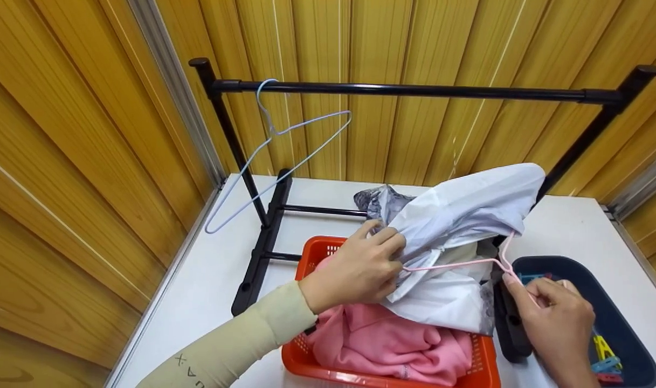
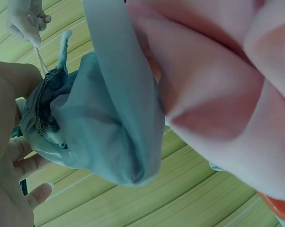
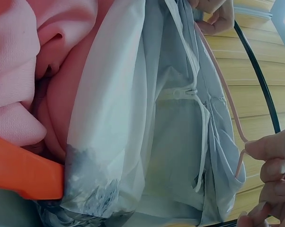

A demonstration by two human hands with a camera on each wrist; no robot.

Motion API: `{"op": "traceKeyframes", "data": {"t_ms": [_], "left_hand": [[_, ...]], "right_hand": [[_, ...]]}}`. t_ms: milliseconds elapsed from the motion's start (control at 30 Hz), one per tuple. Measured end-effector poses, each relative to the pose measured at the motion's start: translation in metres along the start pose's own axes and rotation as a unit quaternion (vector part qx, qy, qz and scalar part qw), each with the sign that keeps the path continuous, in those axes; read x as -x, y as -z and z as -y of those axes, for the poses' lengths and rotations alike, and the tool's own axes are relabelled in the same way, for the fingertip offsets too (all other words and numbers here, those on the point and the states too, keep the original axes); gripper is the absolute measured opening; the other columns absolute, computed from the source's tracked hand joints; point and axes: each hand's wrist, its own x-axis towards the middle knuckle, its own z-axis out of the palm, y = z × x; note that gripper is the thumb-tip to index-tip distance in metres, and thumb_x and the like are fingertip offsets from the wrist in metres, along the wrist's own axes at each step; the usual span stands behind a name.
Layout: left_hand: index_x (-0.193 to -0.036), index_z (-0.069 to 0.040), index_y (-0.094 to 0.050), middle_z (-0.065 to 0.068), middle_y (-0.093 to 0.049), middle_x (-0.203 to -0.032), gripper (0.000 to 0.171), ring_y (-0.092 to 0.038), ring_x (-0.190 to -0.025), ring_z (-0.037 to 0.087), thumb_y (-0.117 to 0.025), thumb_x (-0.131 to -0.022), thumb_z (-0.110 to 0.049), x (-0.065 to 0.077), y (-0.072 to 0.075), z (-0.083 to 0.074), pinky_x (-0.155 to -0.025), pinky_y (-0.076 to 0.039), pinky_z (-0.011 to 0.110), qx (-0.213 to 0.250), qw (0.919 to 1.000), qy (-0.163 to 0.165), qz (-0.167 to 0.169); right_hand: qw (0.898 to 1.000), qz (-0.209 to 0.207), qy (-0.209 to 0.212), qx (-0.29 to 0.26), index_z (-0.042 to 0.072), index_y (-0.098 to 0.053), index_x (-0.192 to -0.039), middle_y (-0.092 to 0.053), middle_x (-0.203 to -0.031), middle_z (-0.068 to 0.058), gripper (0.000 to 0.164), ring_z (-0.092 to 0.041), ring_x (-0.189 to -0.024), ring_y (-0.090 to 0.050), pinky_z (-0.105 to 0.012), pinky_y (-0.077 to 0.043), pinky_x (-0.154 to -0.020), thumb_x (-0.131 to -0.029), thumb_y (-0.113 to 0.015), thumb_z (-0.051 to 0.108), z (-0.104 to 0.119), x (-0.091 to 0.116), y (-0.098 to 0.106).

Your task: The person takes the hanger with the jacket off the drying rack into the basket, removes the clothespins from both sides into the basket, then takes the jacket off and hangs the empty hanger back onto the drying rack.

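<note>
A white zip jacket [image 1: 462,202] with grey patterned parts is spread between my hands over the basket. My left hand [image 1: 368,264] grips its cloth at the left, fingers curled into it. A thin pink hanger [image 1: 457,265] runs partly inside the jacket, with one arm end hidden in the cloth. With thumb and fingers, my right hand [image 1: 559,318] pinches the hanger near its neck. In the right wrist view the white zipper [image 3: 182,93] hangs down the jacket's front. Pink clothing [image 1: 387,342] lies beneath in the orange-red basket [image 1: 354,376].
A black clothes rack stands behind, its rail [image 1: 414,91] crossing above. A light blue hanger [image 1: 312,122] hangs at the rail's left end. On the right, a dark blue tray [image 1: 637,334] holds several clothespins [image 1: 605,350]. Wood-panelled walls [image 1: 381,43] enclose the white table [image 1: 198,302].
</note>
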Motion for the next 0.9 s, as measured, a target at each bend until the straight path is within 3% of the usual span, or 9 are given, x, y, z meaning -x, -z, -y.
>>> {"op": "traceKeyframes", "data": {"t_ms": [367,433,500,567,633,733,800,900], "left_hand": [[-0.073,-0.023,-0.068,-0.001,-0.055,-0.101,0.021,-0.05,-0.101,0.018,-0.052,-0.086,-0.026,0.009,0.001,0.004,-0.094,-0.039,0.038,0.033,0.9994,0.002,-0.01],[-0.073,-0.023,-0.068,-0.001,-0.054,-0.101,0.021,-0.05,-0.1,0.017,-0.052,-0.086,-0.027,0.009,0.001,0.004,-0.094,-0.039,0.037,0.032,0.9994,0.001,-0.011],[-0.074,-0.023,-0.068,-0.002,-0.054,-0.101,0.02,-0.05,-0.1,0.017,-0.053,-0.086,-0.028,0.009,0.0,0.004,-0.093,-0.039,0.037,0.029,0.9995,-0.002,-0.011],[-0.075,-0.024,-0.069,-0.002,-0.054,-0.102,0.019,-0.05,-0.099,0.017,-0.055,-0.086,-0.029,0.008,0.001,0.003,-0.093,-0.04,0.037,0.025,0.9996,-0.005,-0.009],[-0.077,-0.024,-0.07,-0.002,-0.055,-0.102,0.018,-0.05,-0.099,0.017,-0.055,-0.086,-0.03,0.007,0.001,0.003,-0.092,-0.04,0.037,0.024,0.9997,-0.007,-0.007],[-0.08,-0.026,-0.072,-0.003,-0.055,-0.101,0.018,-0.051,-0.098,0.016,-0.056,-0.086,-0.03,0.006,0.003,0.002,-0.093,-0.04,0.037,0.02,0.9997,-0.013,-0.004],[-0.081,-0.026,-0.072,-0.003,-0.054,-0.101,0.017,-0.051,-0.097,0.016,-0.056,-0.085,-0.03,0.006,0.004,0.002,-0.094,-0.04,0.037,0.023,0.9996,-0.015,-0.001],[-0.079,-0.027,-0.072,-0.004,-0.055,-0.1,0.014,-0.051,-0.096,0.015,-0.058,-0.083,-0.029,0.007,0.005,0.003,-0.094,-0.04,0.036,0.02,0.9996,-0.019,-0.001]], "right_hand": [[1.0,0.002,-0.015,-0.018,0.009,-0.045,-0.048,-0.033,-0.046,0.003,0.046,-0.006,-0.052,-0.027,-0.023,-0.019,-0.063,-0.076,-0.081,0.013,-0.007,-0.011,0.001],[0.999,0.004,-0.015,-0.035,0.009,-0.044,-0.047,-0.032,-0.045,0.004,0.047,-0.005,-0.05,-0.027,-0.019,-0.026,-0.072,-0.076,-0.081,0.012,-0.008,-0.014,0.001],[0.998,0.002,-0.014,-0.055,0.01,-0.043,-0.046,-0.031,-0.043,0.005,0.048,-0.003,-0.046,-0.026,-0.023,-0.037,-0.091,-0.075,-0.081,0.012,-0.01,-0.016,0.002],[0.997,-0.001,-0.018,-0.069,0.011,-0.042,-0.045,-0.03,-0.042,0.007,0.049,-0.001,-0.042,-0.024,-0.036,-0.037,-0.106,-0.075,-0.081,0.012,-0.011,-0.019,0.005],[0.997,-0.005,-0.032,-0.07,0.01,-0.043,-0.046,-0.029,-0.041,0.009,0.048,0.0,-0.041,-0.024,-0.037,-0.035,-0.11,-0.075,-0.081,0.015,-0.011,-0.021,0.007],[0.997,-0.011,-0.055,-0.053,0.009,-0.047,-0.046,-0.031,-0.041,0.009,0.047,0.0,-0.041,-0.026,-0.017,-0.034,-0.089,-0.075,-0.082,0.019,-0.011,-0.025,0.009],[0.997,-0.013,-0.064,-0.044,0.008,-0.049,-0.047,-0.033,-0.042,0.01,0.045,-0.001,-0.044,-0.029,-0.015,-0.029,-0.073,-0.075,-0.083,0.021,-0.012,-0.027,0.009],[0.997,-0.009,-0.071,-0.035,0.008,-0.05,-0.048,-0.034,-0.043,0.01,0.045,-0.002,-0.048,-0.031,-0.017,-0.025,-0.061,-0.075,-0.083,0.022,-0.013,-0.03,0.01]]}}
